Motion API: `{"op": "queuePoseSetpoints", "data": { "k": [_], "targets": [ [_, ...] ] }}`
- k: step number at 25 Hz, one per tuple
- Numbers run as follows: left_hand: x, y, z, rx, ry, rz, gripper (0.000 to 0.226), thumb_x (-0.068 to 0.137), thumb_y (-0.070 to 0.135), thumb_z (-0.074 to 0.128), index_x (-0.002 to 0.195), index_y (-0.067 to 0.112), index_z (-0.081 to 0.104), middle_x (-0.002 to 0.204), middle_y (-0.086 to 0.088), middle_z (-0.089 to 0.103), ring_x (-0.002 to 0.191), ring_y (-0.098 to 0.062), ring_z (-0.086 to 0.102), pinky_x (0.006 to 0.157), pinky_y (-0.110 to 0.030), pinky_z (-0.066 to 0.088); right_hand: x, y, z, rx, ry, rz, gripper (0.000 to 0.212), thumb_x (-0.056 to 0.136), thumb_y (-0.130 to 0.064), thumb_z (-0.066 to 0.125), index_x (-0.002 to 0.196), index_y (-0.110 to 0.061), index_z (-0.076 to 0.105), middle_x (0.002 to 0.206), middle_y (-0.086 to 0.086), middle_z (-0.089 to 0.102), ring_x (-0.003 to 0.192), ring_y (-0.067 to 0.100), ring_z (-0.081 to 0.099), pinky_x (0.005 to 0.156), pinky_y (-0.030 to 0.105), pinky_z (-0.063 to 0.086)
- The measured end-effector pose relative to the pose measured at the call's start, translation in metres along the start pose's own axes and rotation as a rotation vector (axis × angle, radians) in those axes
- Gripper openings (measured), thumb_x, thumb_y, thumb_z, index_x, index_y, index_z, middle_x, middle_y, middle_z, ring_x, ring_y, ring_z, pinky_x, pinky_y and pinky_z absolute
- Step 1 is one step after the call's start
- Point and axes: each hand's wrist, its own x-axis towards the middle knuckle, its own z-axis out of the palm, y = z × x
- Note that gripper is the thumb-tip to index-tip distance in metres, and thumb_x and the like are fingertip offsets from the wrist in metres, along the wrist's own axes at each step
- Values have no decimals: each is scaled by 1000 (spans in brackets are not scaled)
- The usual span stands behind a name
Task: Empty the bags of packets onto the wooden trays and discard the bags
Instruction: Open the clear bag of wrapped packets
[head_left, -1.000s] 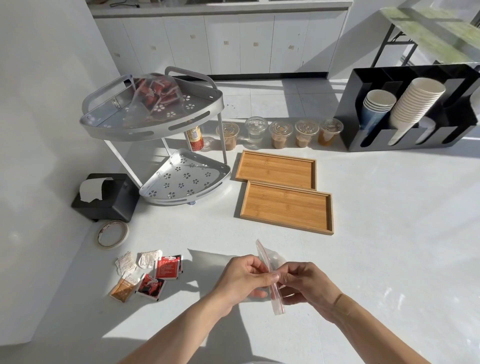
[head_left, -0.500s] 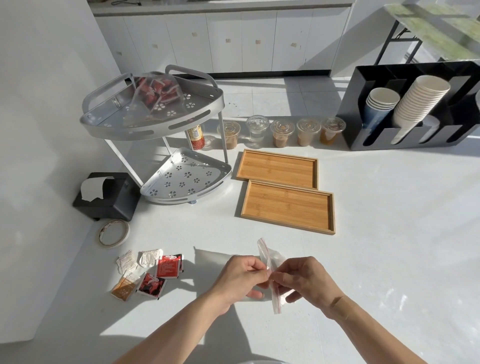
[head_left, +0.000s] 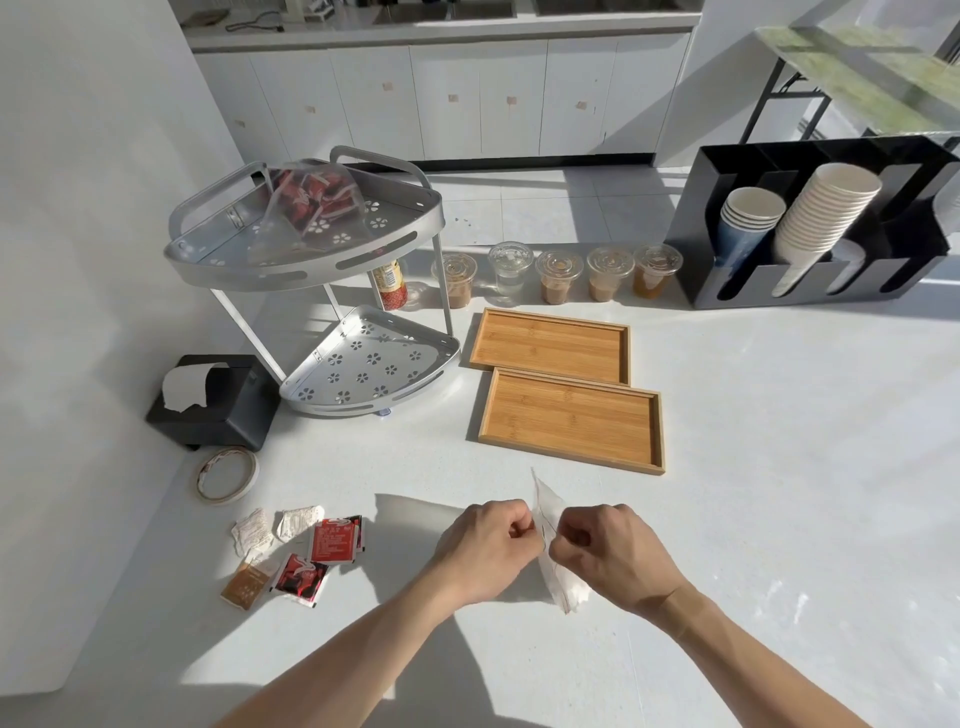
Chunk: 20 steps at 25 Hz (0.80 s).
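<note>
My left hand (head_left: 485, 548) and my right hand (head_left: 613, 556) both pinch the mouth of a clear zip bag (head_left: 551, 519) held just above the white counter, near its front. The bag looks flat and I see no packets in it. Two bare wooden trays lie beyond it, the near tray (head_left: 571, 418) and the far tray (head_left: 550, 345). Several loose packets (head_left: 296, 551), red, white and brown, lie on the counter left of my hands. A second clear bag of red packets (head_left: 311, 202) rests on the top tier of the metal rack (head_left: 306, 260).
A black tissue box (head_left: 213, 402) and a tape roll (head_left: 227, 474) sit at the left. Lidded plastic cups (head_left: 558, 275) line the back of the counter. A black cup holder (head_left: 810, 228) with stacked paper cups stands at the back right.
My hands have closed into tighter fists on the bag's mouth and the bag has turned edge-on between them; nothing else moved.
</note>
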Motion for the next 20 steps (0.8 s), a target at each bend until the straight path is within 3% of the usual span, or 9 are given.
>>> {"op": "queuePoseSetpoints", "data": {
  "k": [4,8,10,14,17,20],
  "targets": [
    [2,-10,-23,75,111,-31,24,77,34,56,57,23,50,53,7,51,58,-14,45,57,-29,36,-9,13,-37,-136,150,157,31,76,-35,59,53,-21,45,48,-3,48,49,15,45,47,29,32],
    [1,-12,-26,105,123,-16,28,78,33,55,58,14,50,51,4,44,55,-14,39,55,-30,32,-19,19,-40,-296,217,246,27,75,-36,55,63,-12,53,53,3,57,57,25,55,46,28,32],
    [1,-9,-21,66,123,-26,31,74,36,51,63,7,53,54,3,44,57,-17,37,55,-31,32,-20,18,-36,-315,222,310,28,76,-35,54,63,-10,51,52,3,53,57,28,51,45,29,29],
    [1,2,-8,-6,152,-13,35,69,40,46,68,5,52,55,-1,41,59,-22,35,54,-33,31,-25,6,-44,-365,313,336,26,79,-39,55,67,-18,45,60,-3,52,58,24,50,48,29,31],
    [-3,14,6,-91,179,-7,32,71,42,47,60,11,45,52,0,40,58,-22,36,55,-33,31,-21,-18,-36,-280,391,220,45,86,-55,49,64,-16,53,59,-3,60,58,23,57,50,30,41],
    [-8,26,19,-89,151,-20,30,76,35,52,53,18,43,50,1,45,56,-21,38,53,-32,32,7,-32,-27,-250,316,300,67,90,-63,39,50,-10,47,49,0,54,50,25,51,49,30,39]
  ]
}}
